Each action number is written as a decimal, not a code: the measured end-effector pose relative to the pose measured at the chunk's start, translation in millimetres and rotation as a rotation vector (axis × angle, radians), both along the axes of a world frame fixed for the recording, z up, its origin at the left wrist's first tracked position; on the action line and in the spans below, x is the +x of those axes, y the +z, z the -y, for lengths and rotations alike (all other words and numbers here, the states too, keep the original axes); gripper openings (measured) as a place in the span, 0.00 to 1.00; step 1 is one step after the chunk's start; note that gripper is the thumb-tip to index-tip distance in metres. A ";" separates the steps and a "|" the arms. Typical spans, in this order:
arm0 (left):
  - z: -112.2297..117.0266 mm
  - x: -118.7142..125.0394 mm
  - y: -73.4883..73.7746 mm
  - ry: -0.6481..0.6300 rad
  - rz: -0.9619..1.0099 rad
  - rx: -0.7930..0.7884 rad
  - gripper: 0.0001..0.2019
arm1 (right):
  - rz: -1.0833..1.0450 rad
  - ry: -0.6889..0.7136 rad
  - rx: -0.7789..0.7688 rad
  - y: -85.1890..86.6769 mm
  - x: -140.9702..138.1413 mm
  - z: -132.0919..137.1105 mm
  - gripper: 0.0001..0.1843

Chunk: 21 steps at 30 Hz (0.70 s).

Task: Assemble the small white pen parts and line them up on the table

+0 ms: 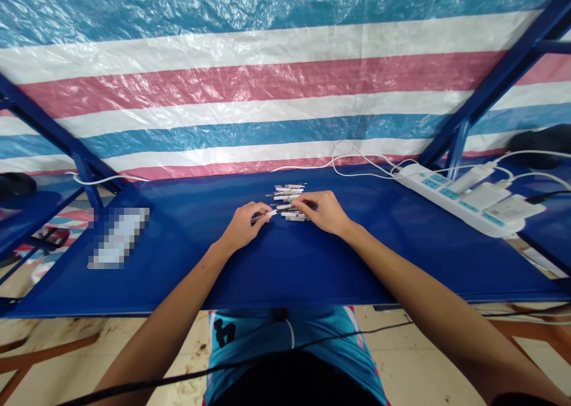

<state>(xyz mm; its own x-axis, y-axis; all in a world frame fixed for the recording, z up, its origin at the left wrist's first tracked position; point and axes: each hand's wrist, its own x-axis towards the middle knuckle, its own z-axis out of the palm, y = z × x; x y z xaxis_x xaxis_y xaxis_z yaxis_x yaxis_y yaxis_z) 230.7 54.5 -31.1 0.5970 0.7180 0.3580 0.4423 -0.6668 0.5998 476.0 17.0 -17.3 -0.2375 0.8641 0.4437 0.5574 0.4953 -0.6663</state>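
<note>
A small pile of slim white and grey pens [289, 189] lies near the middle of the blue table, most of them side by side and pointing left to right. My left hand [246, 222] is closed, its thumb and fingers pinching a white pen [272, 213] at the pile's left side. From the right, my right hand [325, 211] reaches over the pile, thumb and fingertips closed on the end of another pen [282, 207]. Its fingers partly cover the pens beneath, and several pen ends show just below the fingertips.
A white power strip [459, 200] with chargers plugged in lies on the right of the blue table [178, 287]. White cables [357, 156] run along the back edge. A blurred pale object [119, 238] lies at left. Blue metal posts [486, 90] and striped sheeting [267, 78] stand behind.
</note>
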 end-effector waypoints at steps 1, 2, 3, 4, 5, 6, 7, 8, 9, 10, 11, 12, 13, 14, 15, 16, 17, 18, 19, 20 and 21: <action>-0.1 0.2 -0.1 0.000 0.004 0.000 0.11 | 0.000 -0.001 -0.004 0.6 0.5 0.1 0.27; -0.1 0.5 -0.2 0.001 0.007 -0.001 0.11 | -0.005 -0.003 -0.007 1.3 1.1 0.2 0.27; 0.0 0.6 0.0 0.003 0.009 -0.002 0.11 | -0.014 -0.008 -0.006 2.1 2.0 0.2 0.26; 0.2 0.8 0.3 0.003 0.012 -0.004 0.11 | -0.026 -0.016 -0.002 3.0 3.0 0.1 0.26; 0.4 0.8 0.8 0.004 0.017 -0.005 0.11 | -0.037 -0.030 0.007 3.9 4.1 -0.1 0.25; 0.7 0.7 1.5 0.001 0.022 -0.005 0.11 | -0.047 -0.052 0.019 4.8 5.4 -0.3 0.24; 1.0 0.5 2.3 -0.002 0.029 -0.004 0.11 | -0.052 -0.076 0.034 5.6 6.8 -0.7 0.22; 1.3 0.2 3.1 -0.004 0.034 -0.002 0.11 | -0.051 -0.098 0.046 6.2 8.2 -1.2 0.20; 1.6 -0.1 4.0 -0.005 0.037 0.000 0.12 | -0.041 -0.115 0.053 6.5 9.5 -1.8 0.19; 1.8 -0.4 4.8 -0.004 0.038 0.000 0.12 | -0.023 -0.122 0.053 6.6 10.7 -2.5 0.17; 1.9 -0.7 5.5 -0.003 0.037 0.000 0.13 | 0.003 -0.119 0.044 6.5 11.6 -3.1 0.15; 1.9 -1.0 6.0 0.000 0.036 0.001 0.13 | 0.035 -0.106 0.026 6.2 12.3 -3.7 0.14; 1.8 -1.2 6.4 0.001 0.035 0.002 0.13 | 0.070 -0.088 0.003 5.8 12.6 -4.1 0.12; 1.7 -1.3 6.7 0.000 0.037 0.005 0.13 | 0.105 -0.070 -0.020 5.4 12.6 -4.2 0.11; 1.5 -1.3 6.8 -0.001 0.040 0.008 0.13 | 0.138 -0.051 -0.042 5.2 12.4 -4.2 0.10; 1.4 -1.3 6.9 -0.002 0.043 0.010 0.13 | 0.167 -0.033 -0.061 5.2 12.0 -3.9 0.08; 1.3 -1.2 6.8 -0.003 0.045 0.010 0.13 | 0.195 -0.016 -0.078 5.3 11.4 -3.4 0.07; 1.3 -1.1 6.7 -0.003 0.047 0.009 0.13 | 0.221 -0.001 -0.095 5.7 10.8 -2.7 0.06; 1.3 -0.9 6.5 -0.003 0.048 0.008 0.13 | 0.248 0.012 -0.111 6.1 10.0 -1.9 0.05; 1.3 -0.8 6.4 -0.002 0.049 0.008 0.13 | 0.273 0.020 -0.127 6.7 9.3 -1.1 0.05; 1.4 -0.6 6.2 -0.001 0.051 0.007 0.13 | 0.298 0.023 -0.142 7.3 8.5 -0.2 0.05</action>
